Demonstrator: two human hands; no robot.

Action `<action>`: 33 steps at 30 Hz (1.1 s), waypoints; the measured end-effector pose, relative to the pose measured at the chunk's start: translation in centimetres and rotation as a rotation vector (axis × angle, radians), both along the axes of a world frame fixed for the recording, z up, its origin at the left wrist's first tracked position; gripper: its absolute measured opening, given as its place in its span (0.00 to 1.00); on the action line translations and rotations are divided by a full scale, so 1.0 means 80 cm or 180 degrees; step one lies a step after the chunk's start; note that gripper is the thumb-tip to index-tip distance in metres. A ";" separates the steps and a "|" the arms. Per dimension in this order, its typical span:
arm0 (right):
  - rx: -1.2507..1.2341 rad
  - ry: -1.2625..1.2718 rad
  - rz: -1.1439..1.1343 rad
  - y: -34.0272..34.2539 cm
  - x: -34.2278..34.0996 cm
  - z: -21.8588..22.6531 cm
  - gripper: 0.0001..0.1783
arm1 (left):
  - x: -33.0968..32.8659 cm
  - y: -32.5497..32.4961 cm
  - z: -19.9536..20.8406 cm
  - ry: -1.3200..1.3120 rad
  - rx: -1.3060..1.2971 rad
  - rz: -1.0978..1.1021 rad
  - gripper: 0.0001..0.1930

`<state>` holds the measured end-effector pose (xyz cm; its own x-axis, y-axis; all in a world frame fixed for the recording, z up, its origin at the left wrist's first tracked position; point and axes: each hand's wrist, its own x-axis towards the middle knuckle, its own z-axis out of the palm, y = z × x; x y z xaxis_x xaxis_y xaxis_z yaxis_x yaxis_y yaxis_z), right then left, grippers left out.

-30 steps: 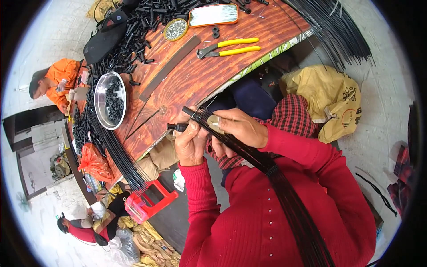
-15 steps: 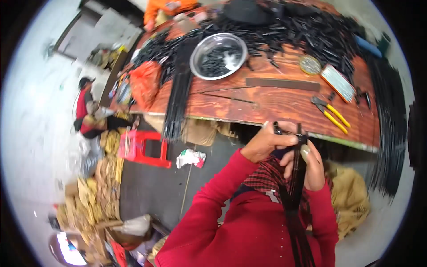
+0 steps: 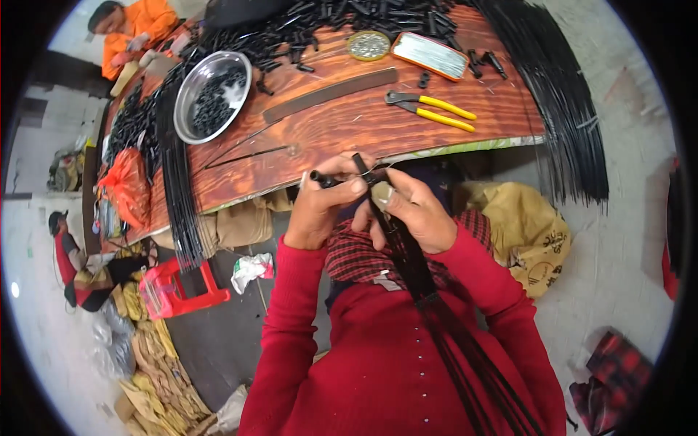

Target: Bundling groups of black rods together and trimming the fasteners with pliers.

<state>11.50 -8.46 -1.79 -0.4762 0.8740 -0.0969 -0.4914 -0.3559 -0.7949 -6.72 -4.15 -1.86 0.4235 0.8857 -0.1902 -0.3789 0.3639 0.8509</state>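
My left hand [image 3: 325,200] and my right hand [image 3: 416,211] meet in front of my body, just off the table's front edge. Between them rises the upper end of a bundle of long, thin black strips [image 3: 408,254], which trails down across my lap and red sweater to the lower right. My right fingers are closed around the bundle near its top, thumb along it. A short black tube [image 3: 320,178] pokes out of my closed left hand, whose thumb presses toward the bundle's end. Something thin like a wire shows at that end; details are too small to tell.
On the wooden table [image 3: 334,131] lie yellow-handled pliers [image 3: 436,110], a brown flat bar [image 3: 331,94], thin rods, a metal bowl [image 3: 179,109] of black parts, a round tin [image 3: 368,45] and a tray of pins [image 3: 430,56]. Black strips hang over the edge. Two people sit at left.
My view has swung to the right, so the table and hands appear farther left. Both hands keep their hold on the bundle and tube, with the bundle's top now tilted to the left.
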 end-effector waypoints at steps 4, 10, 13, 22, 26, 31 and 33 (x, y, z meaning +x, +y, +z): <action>0.0005 0.0120 -0.0091 -0.005 0.008 -0.001 0.29 | 0.009 0.002 -0.005 -0.0056 0.0096 -0.0061 0.13; -0.0091 0.0160 -0.0136 -0.010 0.014 -0.002 0.30 | 0.015 -0.007 0.007 0.0412 0.0163 -0.0013 0.14; -0.0039 0.0145 -0.0142 -0.010 0.015 0.001 0.31 | 0.010 -0.009 0.008 0.0358 0.0229 0.0014 0.15; -0.0078 0.0234 -0.0077 -0.010 0.012 0.003 0.32 | -0.010 -0.002 -0.003 0.0808 0.1011 0.0333 0.07; -0.0042 0.0215 -0.0074 -0.011 0.009 0.005 0.29 | -0.012 0.003 0.003 0.0909 0.1668 0.0458 0.06; -0.0051 0.0203 -0.0135 -0.013 0.009 0.002 0.28 | -0.005 0.007 0.023 0.1524 0.2163 0.0262 0.06; -0.0115 0.0114 -0.0130 -0.012 0.011 0.003 0.27 | -0.001 0.007 0.023 0.1716 0.2240 0.0275 0.06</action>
